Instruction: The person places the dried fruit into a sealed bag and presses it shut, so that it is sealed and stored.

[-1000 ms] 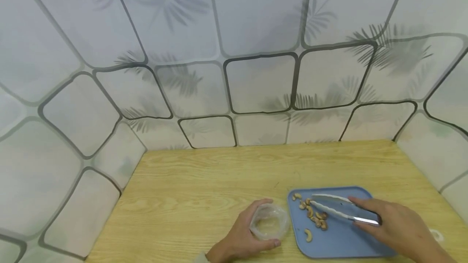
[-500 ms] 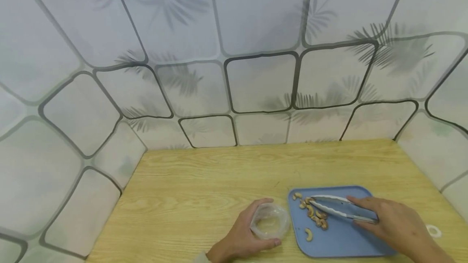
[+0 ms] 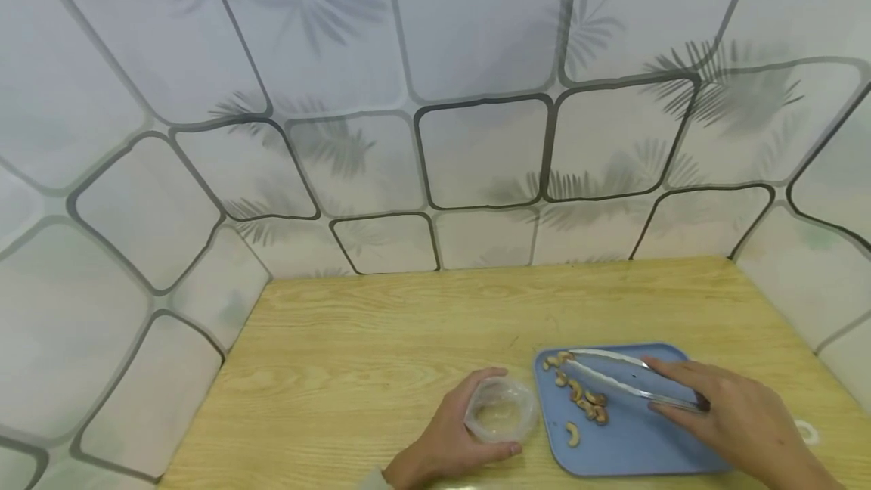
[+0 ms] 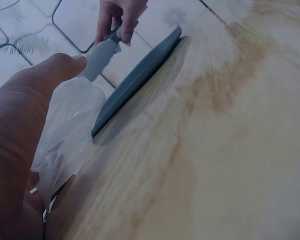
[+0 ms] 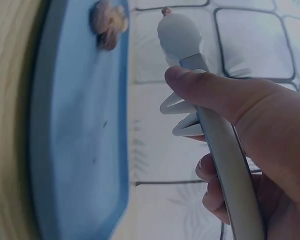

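My left hand (image 3: pixel 449 437) curls around a clear, crinkled plastic bag (image 3: pixel 505 408) whose round mouth faces up, left of the blue tray (image 3: pixel 653 445). In the left wrist view the thumb lies along the bag (image 4: pixel 72 117). My right hand (image 3: pixel 742 418) holds metal tongs (image 3: pixel 670 399) with pale tips, thumb on one arm and fingers on the other. The tips reach a cashew (image 3: pixel 565 356) at the tray's far left; whether they grip it I cannot tell. Several more cashews (image 3: pixel 588 403) lie at the tray's left side, with one cashew (image 3: pixel 573 434) nearer me.
The tray rests on a wood-grain table (image 3: pixel 367 369). Patterned wall covering (image 3: pixel 483 157) rises behind the table and at both sides. A white ring (image 3: pixel 807 432) shows beside my right wrist.
The tongs' tips have shifted left and away from me, from one cashew toward those at the tray's far left corner. My left hand and the bag have stayed put.
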Demonstrator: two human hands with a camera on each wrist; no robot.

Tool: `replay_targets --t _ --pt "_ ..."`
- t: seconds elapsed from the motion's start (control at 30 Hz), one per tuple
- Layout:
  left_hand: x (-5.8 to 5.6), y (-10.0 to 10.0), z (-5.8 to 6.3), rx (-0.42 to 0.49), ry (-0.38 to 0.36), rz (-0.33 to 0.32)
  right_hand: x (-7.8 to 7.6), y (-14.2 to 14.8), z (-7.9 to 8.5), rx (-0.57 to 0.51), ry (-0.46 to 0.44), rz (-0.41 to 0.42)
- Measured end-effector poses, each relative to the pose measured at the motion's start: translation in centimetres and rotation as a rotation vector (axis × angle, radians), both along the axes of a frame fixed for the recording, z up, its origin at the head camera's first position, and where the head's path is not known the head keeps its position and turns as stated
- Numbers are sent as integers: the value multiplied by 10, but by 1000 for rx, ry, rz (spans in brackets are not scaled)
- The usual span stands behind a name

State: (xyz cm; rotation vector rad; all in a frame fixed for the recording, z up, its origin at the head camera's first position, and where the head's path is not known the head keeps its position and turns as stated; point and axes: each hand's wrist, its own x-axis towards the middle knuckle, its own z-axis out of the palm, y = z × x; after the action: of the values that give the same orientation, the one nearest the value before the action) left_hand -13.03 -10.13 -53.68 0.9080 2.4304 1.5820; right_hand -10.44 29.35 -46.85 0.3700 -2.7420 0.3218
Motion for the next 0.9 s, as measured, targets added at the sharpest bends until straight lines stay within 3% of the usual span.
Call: replay_targets --t 0.17,0.47,0.9 --pt "0 0 -2 1 17 6 3 -14 7 -72 103 77" --pt "-1 0 -4 -18 44 8 6 -34 13 -137 182 203" --pt "-2 1 -4 -26 60 1 3 -64 9 -226 144 352"
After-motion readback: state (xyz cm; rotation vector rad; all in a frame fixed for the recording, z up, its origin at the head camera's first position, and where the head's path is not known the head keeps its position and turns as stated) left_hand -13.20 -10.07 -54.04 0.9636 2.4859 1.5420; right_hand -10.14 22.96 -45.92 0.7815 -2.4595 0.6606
